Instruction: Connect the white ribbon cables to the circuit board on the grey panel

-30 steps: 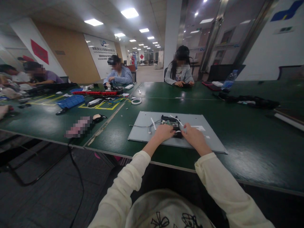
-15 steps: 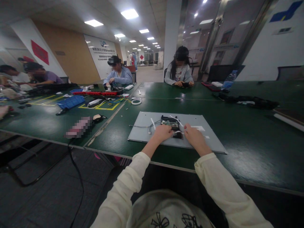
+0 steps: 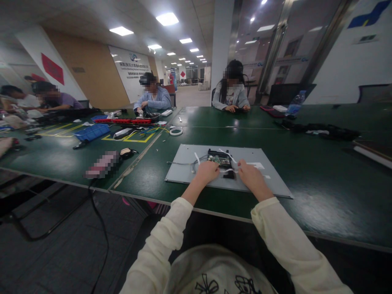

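A flat grey panel lies on the green table in front of me. On its middle sit a green circuit board and a black bracket. My left hand is closed at the board's near left edge; whatever its fingertips hold is hidden. At the board's right, my right hand is closed, with its fingertips pinched at the end of a white flat cable. A second white strip runs between the two hands. Thin grey wires trail off leftward over the panel.
Left of the panel are a blurred pink item, a blue tray and a white tape roll. A red power strip lies farther back. Two people sit across the table. A bottle and black bundle are at right.
My left hand has shifted slightly left and back from the bracket, so more of the board and white strip shows. My right hand has hardly moved.
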A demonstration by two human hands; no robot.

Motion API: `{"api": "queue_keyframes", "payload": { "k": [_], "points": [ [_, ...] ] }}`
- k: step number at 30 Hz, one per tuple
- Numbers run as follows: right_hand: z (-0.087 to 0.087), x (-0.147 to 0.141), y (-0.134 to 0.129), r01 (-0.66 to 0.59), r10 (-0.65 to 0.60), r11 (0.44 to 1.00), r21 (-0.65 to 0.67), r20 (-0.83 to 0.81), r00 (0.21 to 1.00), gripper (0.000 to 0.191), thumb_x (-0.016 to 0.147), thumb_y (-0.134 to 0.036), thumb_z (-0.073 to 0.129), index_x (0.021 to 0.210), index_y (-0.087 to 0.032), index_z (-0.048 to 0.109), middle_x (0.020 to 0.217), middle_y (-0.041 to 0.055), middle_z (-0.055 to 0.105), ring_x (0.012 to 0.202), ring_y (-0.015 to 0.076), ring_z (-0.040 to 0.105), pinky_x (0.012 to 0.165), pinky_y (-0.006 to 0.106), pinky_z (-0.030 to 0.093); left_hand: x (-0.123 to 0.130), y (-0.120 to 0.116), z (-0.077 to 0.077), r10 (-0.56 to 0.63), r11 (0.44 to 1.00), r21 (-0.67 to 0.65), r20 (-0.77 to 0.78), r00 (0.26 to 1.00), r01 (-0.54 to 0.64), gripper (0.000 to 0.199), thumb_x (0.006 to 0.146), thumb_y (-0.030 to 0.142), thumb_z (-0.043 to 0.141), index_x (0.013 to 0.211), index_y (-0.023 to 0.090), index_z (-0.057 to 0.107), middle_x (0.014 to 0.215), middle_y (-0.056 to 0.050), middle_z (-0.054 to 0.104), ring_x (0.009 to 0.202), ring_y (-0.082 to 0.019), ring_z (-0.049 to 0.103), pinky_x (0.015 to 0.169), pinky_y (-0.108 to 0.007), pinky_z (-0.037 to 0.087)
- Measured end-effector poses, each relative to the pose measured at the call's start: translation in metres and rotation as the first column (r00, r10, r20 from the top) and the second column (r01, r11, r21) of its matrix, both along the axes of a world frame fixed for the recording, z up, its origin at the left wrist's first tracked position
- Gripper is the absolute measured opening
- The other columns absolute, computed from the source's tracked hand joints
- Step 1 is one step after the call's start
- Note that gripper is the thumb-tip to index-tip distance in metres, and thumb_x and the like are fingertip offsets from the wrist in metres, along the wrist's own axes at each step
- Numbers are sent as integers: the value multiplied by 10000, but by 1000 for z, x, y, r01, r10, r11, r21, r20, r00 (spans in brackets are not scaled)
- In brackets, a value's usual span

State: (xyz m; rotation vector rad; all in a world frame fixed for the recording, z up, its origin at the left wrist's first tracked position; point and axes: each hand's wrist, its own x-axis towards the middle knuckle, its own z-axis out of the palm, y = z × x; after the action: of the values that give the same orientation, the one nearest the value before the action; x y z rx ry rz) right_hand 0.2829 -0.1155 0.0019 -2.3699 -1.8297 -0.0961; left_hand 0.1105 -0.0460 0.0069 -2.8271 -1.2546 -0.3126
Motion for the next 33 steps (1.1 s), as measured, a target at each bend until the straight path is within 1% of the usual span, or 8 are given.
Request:
{"api": "queue_keyframes", "payload": {
  "k": [5, 9, 13, 15, 17, 22, 26, 33],
  "points": [
    [1, 0, -1, -9, 9, 999, 35, -3, 1000, 241, 903, -203, 343, 1100, -162, 476, 844, 109, 646, 789, 222, 616, 631, 278, 362, -3, 0, 0, 24, 1000, 1, -13, 1000, -24, 277, 860, 247, 386, 924, 176, 646, 898, -86, 664, 845, -208, 623, 739, -314, 491],
    [0, 2, 1, -36, 47, 982, 188, -55, 997, 258, 910, -265, 333, 1077, -176, 508, 846, 90, 632, 783, 214, 599, 659, 293, 401, -4, 1, 0, 35, 999, 0, -11, 999, -35, 273, 848, 228, 395, 920, 169, 652, 882, -95, 663, 856, -214, 622, 752, -322, 490],
    [-6, 3, 5, -247, 305, 892, 379, -101, 947, 316, 880, -354, 403, 1100, -158, 518, 1027, 114, 595, 962, 220, 551, 844, 336, 424, -5, -1, 1, 22, 1000, 9, -10, 1000, -22, 282, 863, 239, 382, 942, 164, 641, 897, -97, 659, 864, -209, 623, 763, -320, 487],
    [-8, 2, 5, -387, 449, 832, 397, -73, 891, 413, 857, -424, 440, 1168, -159, 501, 1175, 134, 535, 1114, 241, 476, 957, 380, 373, -6, -3, 3, 30, 999, 20, -2, 1000, -30, 283, 873, 250, 377, 946, 162, 635, 895, -93, 659, 867, -208, 623, 765, -318, 485],
    [-10, 0, 2, -485, 536, 800, 354, -58, 842, 543, 825, -508, 470, 1265, -190, 453, 1332, 128, 424, 1245, 266, 359, 1020, 433, 310, -7, -5, 7, 49, 998, 25, 14, 999, -49, 288, 883, 255, 367, 961, 164, 628, 893, -89, 660, 871, -207, 624, 768, -318, 483],
    [-11, -4, -8, -584, 593, 804, 114, -72, 802, 749, 736, -657, 501, 1384, -317, 337, 1512, 53, 114, 1368, 337, 54, 1046, 585, 140, -10, -6, 14, 110, 994, 11, 61, 992, -111, 298, 905, 264, 336, 963, 169, 613, 927, -82, 661, 877, -186, 624, 775, -292, 475],
    [-8, -7, -11, -582, 579, 814, 8, -96, 809, 741, 732, -674, 490, 1380, -347, 343, 1517, 30, 92, 1372, 332, 26, 1042, 601, 105, -11, -5, 13, 127, 991, 33, 79, 989, -130, 308, 913, 267, 317, 959, 166, 604, 944, -75, 664, 868, -176, 625, 771, -281, 471],
    [-2, -13, -12, -556, 551, 831, -17, -116, 826, 594, 796, -602, 470, 1328, -341, 432, 1508, 26, 151, 1372, 316, 62, 1043, 570, 175, -11, -5, 11, 119, 991, 44, 98, 988, -124, 330, 922, 265, 292, 957, 164, 605, 937, -84, 666, 858, -181, 631, 763, -299, 471]
  ]
}}
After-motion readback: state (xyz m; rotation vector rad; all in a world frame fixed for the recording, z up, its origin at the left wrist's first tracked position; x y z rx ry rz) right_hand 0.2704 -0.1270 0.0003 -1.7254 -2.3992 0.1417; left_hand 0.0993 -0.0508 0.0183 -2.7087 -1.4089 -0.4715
